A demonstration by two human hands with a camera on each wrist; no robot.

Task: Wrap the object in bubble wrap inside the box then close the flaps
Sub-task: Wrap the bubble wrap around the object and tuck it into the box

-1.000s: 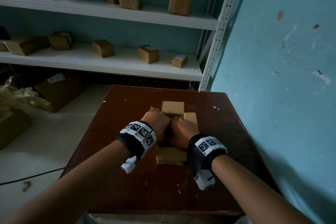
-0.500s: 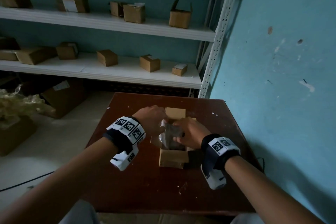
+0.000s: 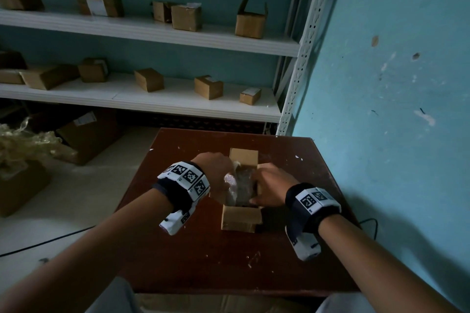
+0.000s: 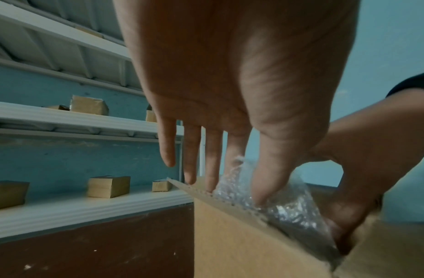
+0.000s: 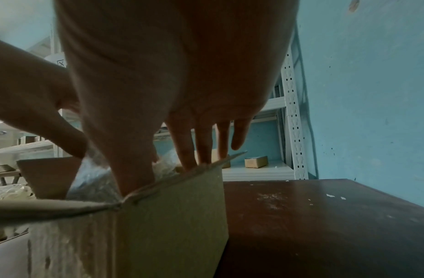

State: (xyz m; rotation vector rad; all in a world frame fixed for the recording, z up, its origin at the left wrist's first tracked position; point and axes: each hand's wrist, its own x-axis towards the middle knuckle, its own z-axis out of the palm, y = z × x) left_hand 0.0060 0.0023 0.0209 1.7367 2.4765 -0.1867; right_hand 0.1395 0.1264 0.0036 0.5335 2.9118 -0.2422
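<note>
A small cardboard box [image 3: 240,218] stands open on the dark red table [image 3: 203,262], its far flap [image 3: 243,156] upright. Bubble wrap [image 3: 241,185] fills the opening, and a dark shape shows through it. My left hand [image 3: 216,173] is at the box's left side. In the left wrist view its thumb presses into the bubble wrap [image 4: 289,206] and its straight fingers [image 4: 189,159] touch the wall's edge. My right hand [image 3: 272,188] is at the right side. In the right wrist view its thumb dips into the box [image 5: 135,235] at the near corner, fingers [image 5: 204,144] straight along the right wall.
White shelves [image 3: 152,99] behind the table carry several small cardboard boxes. A blue wall [image 3: 394,109] runs close along the table's right edge. On the floor to the left are a bigger box [image 3: 86,134] and a heap of plastic wrap [image 3: 23,145].
Both hands were curled together over the box's middle a second ago. They have moved apart to its left and right sides with fingers straightened, uncovering the bubble wrap.
</note>
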